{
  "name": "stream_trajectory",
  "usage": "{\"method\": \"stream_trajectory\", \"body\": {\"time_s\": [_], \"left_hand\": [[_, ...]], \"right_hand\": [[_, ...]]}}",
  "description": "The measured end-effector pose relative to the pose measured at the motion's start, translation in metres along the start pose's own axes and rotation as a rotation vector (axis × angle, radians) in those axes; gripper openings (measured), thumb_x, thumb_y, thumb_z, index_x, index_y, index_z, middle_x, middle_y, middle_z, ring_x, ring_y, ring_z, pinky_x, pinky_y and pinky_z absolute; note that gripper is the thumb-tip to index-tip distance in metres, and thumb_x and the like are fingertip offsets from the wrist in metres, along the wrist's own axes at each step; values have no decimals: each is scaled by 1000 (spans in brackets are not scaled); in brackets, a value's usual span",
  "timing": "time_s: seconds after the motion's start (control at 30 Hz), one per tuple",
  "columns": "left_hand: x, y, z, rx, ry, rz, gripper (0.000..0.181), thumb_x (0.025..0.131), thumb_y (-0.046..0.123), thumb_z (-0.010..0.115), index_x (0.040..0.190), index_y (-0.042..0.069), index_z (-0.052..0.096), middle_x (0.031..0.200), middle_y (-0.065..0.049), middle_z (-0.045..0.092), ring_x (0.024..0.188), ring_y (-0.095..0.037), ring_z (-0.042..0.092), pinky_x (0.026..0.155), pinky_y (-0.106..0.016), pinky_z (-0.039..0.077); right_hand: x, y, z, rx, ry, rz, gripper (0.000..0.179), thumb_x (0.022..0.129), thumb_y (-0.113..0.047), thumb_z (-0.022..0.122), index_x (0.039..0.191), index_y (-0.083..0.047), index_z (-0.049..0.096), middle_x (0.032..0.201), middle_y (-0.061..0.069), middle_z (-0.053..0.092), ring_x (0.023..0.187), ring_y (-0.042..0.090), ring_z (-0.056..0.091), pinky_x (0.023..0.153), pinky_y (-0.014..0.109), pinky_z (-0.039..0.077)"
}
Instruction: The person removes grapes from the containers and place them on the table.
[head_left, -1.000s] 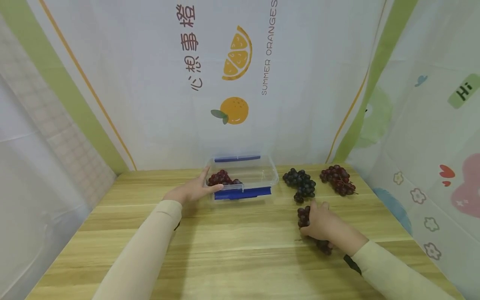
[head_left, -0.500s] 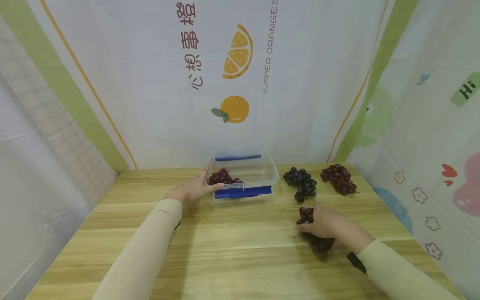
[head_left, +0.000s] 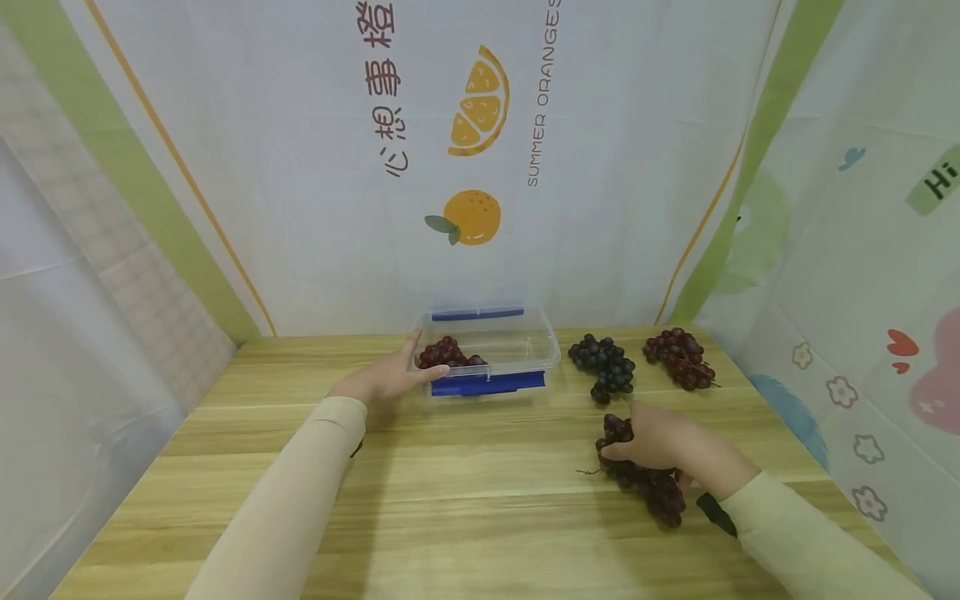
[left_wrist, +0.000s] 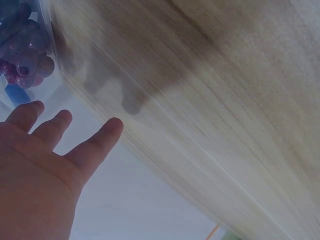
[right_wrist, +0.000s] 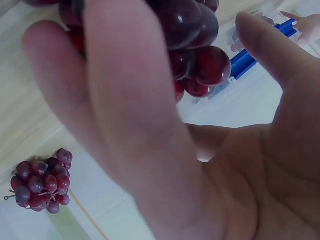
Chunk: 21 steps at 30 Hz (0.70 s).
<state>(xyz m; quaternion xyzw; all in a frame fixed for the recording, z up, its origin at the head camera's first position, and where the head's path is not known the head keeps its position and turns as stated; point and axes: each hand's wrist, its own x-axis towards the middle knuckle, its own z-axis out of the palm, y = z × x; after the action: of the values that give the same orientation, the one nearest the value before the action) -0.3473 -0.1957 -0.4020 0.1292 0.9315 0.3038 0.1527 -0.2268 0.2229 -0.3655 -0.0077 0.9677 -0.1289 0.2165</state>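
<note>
Right hand [head_left: 663, 440] grasps a grape bunch [head_left: 654, 490] beneath it; left hand [head_left: 390, 377], fingers extended, touches the clear box [head_left: 513, 346]. Apparently gathering; next calls for carrying leftward.

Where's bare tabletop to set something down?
Free: table between left hand and right hand, in front of the container; also left of the left hand. Crowded: right rear, dark bunch and red bunch behind the right hand's grapes.

the head view looks forward and down, wrist views sit close, all sharing the container [head_left: 495, 382].
</note>
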Motion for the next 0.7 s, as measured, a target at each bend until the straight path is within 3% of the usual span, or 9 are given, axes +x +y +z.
{"method": "stream_trajectory", "body": {"time_s": [0.17, 0.3, 0.33, 0.4, 0.47, 0.53, 0.6, 0.7], "left_hand": [[1, -1, 0, 12, 2, -6, 123, 86, 93, 51, 166, 40, -25, 180, -15, 13, 161, -49, 27, 124, -77, 25], [1, -1, 0, 9, 1, -6, 121, 88, 91, 51, 166, 41, -25, 180, -16, 14, 161, -49, 28, 124, -77, 25], [1, -1, 0, 5, 2, -6, 121, 88, 91, 51, 166, 41, -25, 180, -15, 14, 161, -49, 28, 124, -77, 25], [1, -1, 0, 0, 4, -4, 121, 88, 91, 52, 166, 41, -25, 180, -15, 13, 162, -48, 26, 125, -76, 24], [1, -1, 0, -4, 3, 6, 120, 89, 90, 52, 166, 41, -26, 181, -15, 12, 162, -48, 25, 125, -76, 23], [1, -1, 0, -2, 2, 12, 119, 90, 89, 52, 165, 41, -27, 181, -16, 11, 163, -48, 24, 125, -76, 23], [1, -1, 0, -1, 0, 12, 119, 90, 88, 52, 165, 41, -27, 180, -16, 11, 163, -48, 24, 125, -76, 23], [1, -2, 1, 7, 2, 4, 119, 90, 89, 51, 166, 41, -26, 180, -16, 14, 162, -48, 26, 125, -76, 24]], "right_hand": [[1, 2, -3, -5, 0, 5, 107, 100, -54, 71, 164, 14, 17, 155, 43, 44, 49, 25, 68, 45, 37, 58], [1, 2, -6, -18, 12, -30, 104, 100, -52, 70, 161, 18, 23, 147, 42, 53, 45, 22, 63, 42, 34, 53], [1, 1, -8, -25, 15, -42, 103, 101, -52, 70, 160, 19, 25, 139, 40, 60, 44, 21, 63, 42, 33, 53], [2, 0, -10, -35, 20, -55, 100, 101, -51, 69, 159, 19, 27, 107, 27, 73, 44, 21, 63, 42, 33, 52], [3, -2, -13, -57, 28, -62, 99, 102, -52, 69, 159, 19, 29, 78, 13, 70, 47, 23, 65, 44, 34, 54], [3, -4, -16, -71, 29, -59, 97, 102, -51, 69, 158, 18, 31, 66, 4, 62, 49, 25, 67, 45, 36, 55], [2, -6, -19, -87, 27, -62, 97, 101, -52, 69, 158, 18, 32, 69, 5, 65, 50, 23, 65, 49, 36, 56], [1, -10, -24, -123, 30, -97, 98, 100, -51, 70, 154, 22, 35, 90, 15, 76, 55, 19, 63, 62, 38, 57]]}}
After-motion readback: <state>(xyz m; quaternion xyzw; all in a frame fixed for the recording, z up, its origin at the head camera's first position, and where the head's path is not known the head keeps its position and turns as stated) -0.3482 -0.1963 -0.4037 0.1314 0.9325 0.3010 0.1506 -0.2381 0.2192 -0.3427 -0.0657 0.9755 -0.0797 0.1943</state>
